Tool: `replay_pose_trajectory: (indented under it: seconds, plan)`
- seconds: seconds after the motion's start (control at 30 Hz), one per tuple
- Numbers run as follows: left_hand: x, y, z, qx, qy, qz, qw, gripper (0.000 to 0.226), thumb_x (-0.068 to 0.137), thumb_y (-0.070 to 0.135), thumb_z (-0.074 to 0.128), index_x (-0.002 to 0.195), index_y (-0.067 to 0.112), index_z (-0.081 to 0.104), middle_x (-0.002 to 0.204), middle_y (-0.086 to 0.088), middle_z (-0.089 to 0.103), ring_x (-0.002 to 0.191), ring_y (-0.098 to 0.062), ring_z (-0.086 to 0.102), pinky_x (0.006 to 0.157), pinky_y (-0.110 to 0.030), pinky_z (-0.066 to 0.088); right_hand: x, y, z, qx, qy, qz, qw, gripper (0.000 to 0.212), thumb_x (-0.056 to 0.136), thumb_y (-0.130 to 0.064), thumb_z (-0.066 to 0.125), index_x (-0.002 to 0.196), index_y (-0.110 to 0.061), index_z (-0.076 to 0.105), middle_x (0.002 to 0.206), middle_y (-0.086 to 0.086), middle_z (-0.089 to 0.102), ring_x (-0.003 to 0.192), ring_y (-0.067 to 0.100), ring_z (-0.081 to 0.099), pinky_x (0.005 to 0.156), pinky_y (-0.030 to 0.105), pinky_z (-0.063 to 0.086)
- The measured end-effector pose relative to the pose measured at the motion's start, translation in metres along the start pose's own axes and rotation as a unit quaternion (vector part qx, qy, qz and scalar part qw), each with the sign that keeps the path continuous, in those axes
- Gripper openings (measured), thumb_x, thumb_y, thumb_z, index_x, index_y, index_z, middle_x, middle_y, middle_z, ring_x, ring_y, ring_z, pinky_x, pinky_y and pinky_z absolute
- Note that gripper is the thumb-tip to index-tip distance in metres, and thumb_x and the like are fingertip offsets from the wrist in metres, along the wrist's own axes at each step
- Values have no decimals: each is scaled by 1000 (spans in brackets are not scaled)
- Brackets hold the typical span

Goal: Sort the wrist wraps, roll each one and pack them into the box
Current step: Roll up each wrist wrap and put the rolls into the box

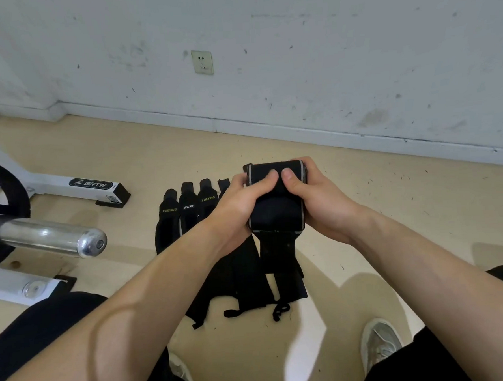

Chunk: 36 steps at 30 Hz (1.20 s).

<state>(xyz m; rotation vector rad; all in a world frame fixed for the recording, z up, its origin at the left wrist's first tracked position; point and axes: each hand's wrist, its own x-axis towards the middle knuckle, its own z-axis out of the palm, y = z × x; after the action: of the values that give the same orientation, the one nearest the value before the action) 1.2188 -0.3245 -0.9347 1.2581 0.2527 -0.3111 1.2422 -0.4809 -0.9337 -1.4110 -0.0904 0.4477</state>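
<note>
Left hand [239, 204] and right hand [323, 203] are gripping the half-rolled wrist wrap [275, 218] above the floor [379, 235], fingers [309, 170] curled round it and thumbs pressing so the roll stays tight, with the tail hanging over the unrolled wraps [187, 215].

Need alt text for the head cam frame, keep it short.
The left hand and right hand together grip a partly rolled black wrist wrap, its loose tail hanging down. More black wraps lie side by side on the tan floor behind; a chrome barbell end juts in at left.
</note>
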Motion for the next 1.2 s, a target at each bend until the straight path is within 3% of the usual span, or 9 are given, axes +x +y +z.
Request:
replay_pose_trajectory:
  seconds: [0.23, 0.3, 0.43, 0.6, 0.8, 0.9, 1.0, 1.1, 1.2]
  plan:
    - [2, -2, 3, 10, 41, 8, 999, 59, 95, 43, 69, 138, 6, 55, 127, -21, 70, 113, -37, 72, 101, -56, 56, -4, -4, 1, -21, -13, 9, 1000, 24, 105, -24, 54, 128, -22, 46, 107, 0, 61, 89, 16, 66, 71, 35, 57]
    - [-1, 0, 5, 7, 30, 17, 999, 65, 90, 42, 72, 140, 7, 51, 131, -23, 67, 115, -39, 70, 100, -59, 56, -5, -7, 0, -19, 3, 28, 999, 21, 103, -34, 55, 121, -24, 51, 105, 0, 62, 91, 19, 65, 71, 40, 56]
    - [-3, -2, 9, 24, 10, 29, 999, 44, 103, 29, 63, 137, 8, 45, 132, -21, 65, 114, -36, 71, 99, -53, 58, -4, -8, 2, -59, 39, 47, 996, 47, 96, -64, 52, 115, -21, 58, 106, 1, 70, 94, 21, 74, 77, 47, 63]
    - [-7, -6, 13, -50, 33, -6, 998, 62, 90, 45, 75, 140, 14, 55, 130, -17, 70, 113, -35, 72, 96, -53, 59, -4, 1, 8, -120, 79, -56, 988, 35, 103, -53, 48, 101, -18, 53, 89, -6, 60, 74, 1, 64, 64, 21, 51]
    - [-13, -4, 10, -44, 26, -62, 997, 51, 95, 57, 64, 120, 14, 75, 114, -13, 78, 102, -31, 77, 85, -40, 61, -9, 11, 10, -166, 3, -84, 983, 26, 108, -36, 41, 121, -15, 42, 98, -4, 59, 74, -9, 62, 63, 15, 50]
    - [-11, -1, 9, -27, 32, -60, 997, 50, 94, 48, 69, 124, 8, 72, 115, -19, 76, 101, -34, 76, 72, -37, 63, -7, 8, 4, -154, -15, -62, 986, 26, 106, -38, 46, 123, -19, 42, 103, -1, 63, 84, 2, 67, 67, 22, 52]
    - [-6, 6, 4, -28, 44, -42, 998, 51, 95, 44, 70, 129, 7, 68, 119, -19, 75, 104, -35, 75, 77, -41, 64, -7, 2, 5, -153, 6, -40, 987, 36, 104, -42, 49, 134, -26, 36, 106, 0, 65, 88, 14, 71, 69, 32, 58]
    - [-4, 13, -2, -52, 61, -42, 996, 47, 97, 44, 68, 128, 9, 68, 118, -17, 76, 103, -34, 76, 85, -46, 64, -11, 0, 3, -280, 67, -108, 951, 35, 105, -36, 49, 136, -36, 31, 103, -7, 60, 83, 9, 66, 72, 27, 52]
    - [-2, 17, -11, -78, 76, -50, 993, 45, 99, 44, 66, 127, 10, 69, 116, -16, 77, 102, -33, 77, 88, -47, 63, -17, -8, -6, -471, 30, -199, 859, 37, 97, -15, 57, 120, -42, 46, 114, -14, 47, 91, 2, 57, 75, 23, 46]
